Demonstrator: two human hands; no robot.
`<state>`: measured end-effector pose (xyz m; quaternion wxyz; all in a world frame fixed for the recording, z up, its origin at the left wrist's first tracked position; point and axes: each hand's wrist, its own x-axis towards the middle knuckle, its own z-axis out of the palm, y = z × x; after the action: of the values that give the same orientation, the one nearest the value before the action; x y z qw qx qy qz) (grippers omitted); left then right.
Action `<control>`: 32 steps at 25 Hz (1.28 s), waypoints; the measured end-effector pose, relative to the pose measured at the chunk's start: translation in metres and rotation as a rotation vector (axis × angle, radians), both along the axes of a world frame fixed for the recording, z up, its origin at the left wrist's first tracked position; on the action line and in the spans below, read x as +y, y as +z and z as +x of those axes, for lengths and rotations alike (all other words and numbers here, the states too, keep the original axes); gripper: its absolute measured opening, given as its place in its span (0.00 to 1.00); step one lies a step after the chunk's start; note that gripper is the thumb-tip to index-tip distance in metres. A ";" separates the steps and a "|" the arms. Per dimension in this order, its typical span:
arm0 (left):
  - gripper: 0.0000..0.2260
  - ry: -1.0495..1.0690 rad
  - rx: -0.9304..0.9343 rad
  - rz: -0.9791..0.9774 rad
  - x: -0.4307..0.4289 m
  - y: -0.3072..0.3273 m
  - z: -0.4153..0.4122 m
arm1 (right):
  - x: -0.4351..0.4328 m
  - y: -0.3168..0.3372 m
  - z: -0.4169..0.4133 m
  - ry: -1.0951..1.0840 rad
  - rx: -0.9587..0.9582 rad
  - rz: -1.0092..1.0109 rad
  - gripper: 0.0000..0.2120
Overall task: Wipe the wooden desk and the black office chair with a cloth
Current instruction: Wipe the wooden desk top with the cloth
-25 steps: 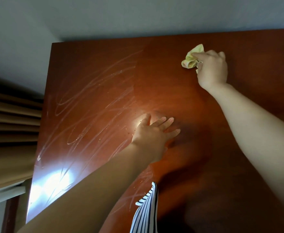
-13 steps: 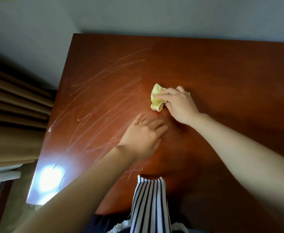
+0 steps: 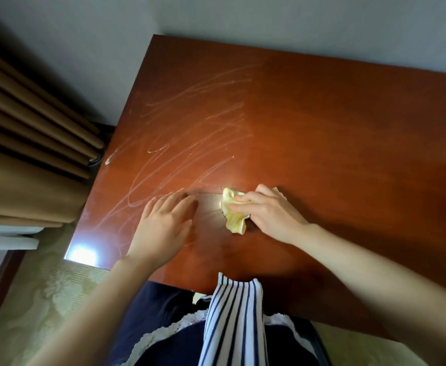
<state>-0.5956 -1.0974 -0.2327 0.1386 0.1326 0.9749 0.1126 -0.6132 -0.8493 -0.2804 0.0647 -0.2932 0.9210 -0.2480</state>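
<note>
While the striped garment (image 3: pixel 232 320) hangs closest to the camera, over the desk's near edge, both bare forearms reach forward past it onto the wooden desk (image 3: pixel 335 154). The left hand (image 3: pixel 163 223) lies flat on the wood with its fingers straight and together, holding nothing and seemingly bracing the body. Just to its right, with a strip of bare wood between them, the right hand (image 3: pixel 272 215) clutches the crumpled yellow cloth (image 3: pixel 233 217), thumb and forefinger curled over the wad and pressing it onto the surface. The wrist is bent inward so the knuckles point left.

A second ago that hand and cloth were up near the desk's far edge. Half a second ago they were at mid-depth, and now they sit in the near part beside the left hand. So one long pulling stroke has come toward the body, and the left hand has barely shifted.

Farther out, pale looping streaks (image 3: pixel 190 143) cover the left half of the top, while the right half looks even and dark. I judge the desk only partly wiped, with the smeared left side still needing passes. The black office chair is not in view and looks like a later step. Beyond the desk stand the grey wall (image 3: pixel 243 19) and, at far left, a brown curtain (image 3: pixel 26 154).
</note>
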 end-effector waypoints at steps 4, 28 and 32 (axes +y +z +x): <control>0.25 0.042 0.008 0.002 -0.015 0.002 0.019 | 0.014 0.001 -0.040 -0.127 -0.054 0.022 0.21; 0.32 0.166 -0.132 0.093 -0.110 -0.016 0.050 | -0.148 0.004 0.106 -0.669 -0.137 -0.112 0.23; 0.36 0.538 -0.197 0.161 -0.149 -0.027 0.063 | -0.189 0.003 0.126 -0.639 -0.146 -0.136 0.23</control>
<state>-0.5325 -1.2461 -0.2592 0.1868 -0.1315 0.9449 0.2346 -0.4868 -1.0384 -0.2772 0.0298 0.0254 0.9406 -0.3371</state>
